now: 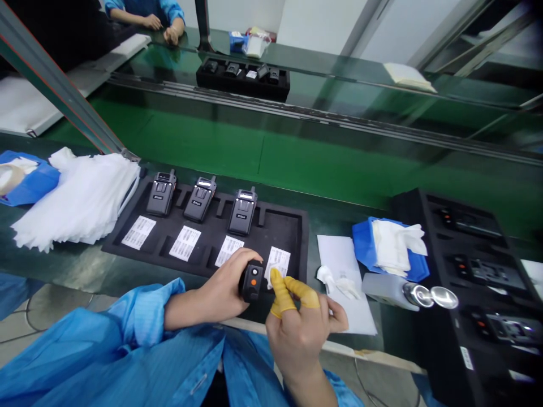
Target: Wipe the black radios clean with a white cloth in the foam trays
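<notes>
My left hand (223, 291) is wrapped round a small black radio (251, 281) with an orange button, held just above the near edge of a black foam tray (292, 223). My right hand (303, 319), with yellow finger cots on two fingers, pinches a small white wipe (271, 274) against the radio's side. Three more black radios (200, 199) stand in the tray's slots, each with a white label sheet (185, 242) in front of it.
A pile of white cloths (76, 200) lies left of the tray. Right of it are a white sheet (339, 254), a blue pack of wipes (392, 246), a metal dispenser (407, 291) and a black rack (479, 271). Across the green conveyor (263, 147) another person's hands (163, 28) rest near a second tray (242, 76).
</notes>
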Demonstrator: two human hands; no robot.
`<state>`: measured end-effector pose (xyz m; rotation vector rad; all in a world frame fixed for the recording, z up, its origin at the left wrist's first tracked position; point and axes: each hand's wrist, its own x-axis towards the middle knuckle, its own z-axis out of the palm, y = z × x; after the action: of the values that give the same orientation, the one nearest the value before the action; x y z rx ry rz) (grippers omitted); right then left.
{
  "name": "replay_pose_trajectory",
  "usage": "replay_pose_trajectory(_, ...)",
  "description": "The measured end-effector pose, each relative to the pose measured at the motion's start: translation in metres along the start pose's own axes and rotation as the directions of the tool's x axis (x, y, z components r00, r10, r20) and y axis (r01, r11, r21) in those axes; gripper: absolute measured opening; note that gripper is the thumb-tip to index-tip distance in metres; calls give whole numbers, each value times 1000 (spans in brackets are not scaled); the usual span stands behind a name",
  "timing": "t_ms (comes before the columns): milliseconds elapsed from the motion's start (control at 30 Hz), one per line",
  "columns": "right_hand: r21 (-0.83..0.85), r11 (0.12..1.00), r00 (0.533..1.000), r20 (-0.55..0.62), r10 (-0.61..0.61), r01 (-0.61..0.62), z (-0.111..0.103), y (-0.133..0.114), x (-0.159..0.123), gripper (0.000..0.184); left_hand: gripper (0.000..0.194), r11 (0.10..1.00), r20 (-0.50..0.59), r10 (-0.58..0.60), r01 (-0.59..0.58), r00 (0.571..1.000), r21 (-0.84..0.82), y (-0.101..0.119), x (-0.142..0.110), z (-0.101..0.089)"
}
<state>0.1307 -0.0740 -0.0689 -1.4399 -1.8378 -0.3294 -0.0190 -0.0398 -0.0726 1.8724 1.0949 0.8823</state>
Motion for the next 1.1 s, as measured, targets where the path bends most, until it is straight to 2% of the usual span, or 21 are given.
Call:
replay_pose_trajectory(267, 51, 997, 998, -26, -58, 59, 8, -6, 10, 32, 60, 1000, 3, 4, -4, 1000, -8, -1, 0, 3)
replay_pose_trajectory(467, -17, 999, 999, 22, 28, -28, 11, 20, -3, 22, 71, 993, 39, -92, 89, 995, 74, 1, 8, -3)
replay_pose_trajectory(567, -53, 996, 997, 7, 73, -72, 10, 38, -11, 21, 81, 967, 80, -206, 190, 975, 170, 5, 31, -8)
replay_pose_trajectory(700, -61, 995, 996, -34, 81, -83, 7, 48, -15, 28, 108, 920, 118, -297, 250, 948, 303, 6, 86, -5)
replay_pose_trajectory(867, -72, 994, 995, -69, 77, -82, 3, 51, -18, 28, 108, 793, -1, -370, 316, 929, 520, -7, 146, 18)
replay_pose_trajectory(967, -68, 994, 995, -56, 78, -82, 1, 53, -22, 25, 103, 736, -70, -366, 335, 928, 588, -17, 163, 32)
replay_pose_trajectory(1100, -76, 994, 997, -31, 74, -76, -1, 54, -27, 23, 97, 664, -113, -337, 321, 935, 675, -20, 164, 40)
